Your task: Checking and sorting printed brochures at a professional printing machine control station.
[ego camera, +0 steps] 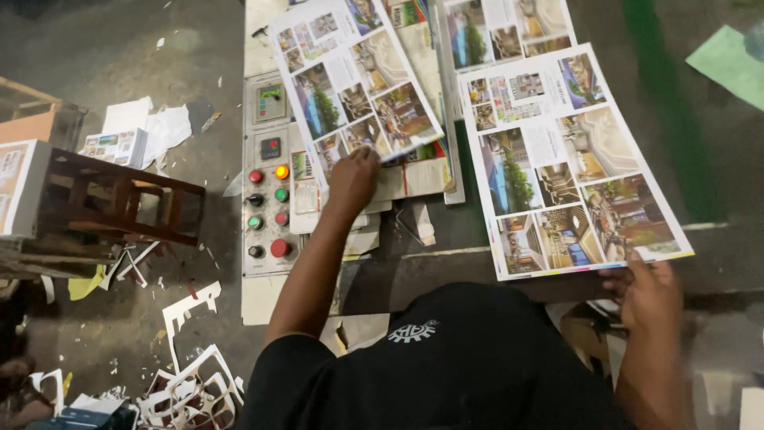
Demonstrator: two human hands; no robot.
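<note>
Hands work two large printed sheets from above; the left hand [352, 177] reaches forward with its arm stretched out, fingers curled onto the lower edge of the left printed sheet [354, 76], which is covered in colour photographs of rooms and gardens and lies tilted over a stack of similar prints; the grip looks like a pinch on the sheet's bottom corner, though the fingertips are partly hidden, so I cannot be sure how firmly it is held; the right hand [649, 291] sits at the near right, its fingers closed on the bottom right corner of the right printed sheet [565, 159], a wider sheet of the same kind of photographs that lies slanted across the dark desk [446, 231] and reaches over its near edge; the two sheets lie side by side, apart from each other, with a narrow strip of stacked prints between them.

Just left of the left hand stands a grey control panel [267, 175] with red, green and orange round buttons and a small screen; further left, on the dusty floor [119, 48], stands a dark wooden stool [119, 203], with a small pile of prints [115, 147] behind it; white paper offcuts [191, 382] lie scattered at the lower left.
</note>
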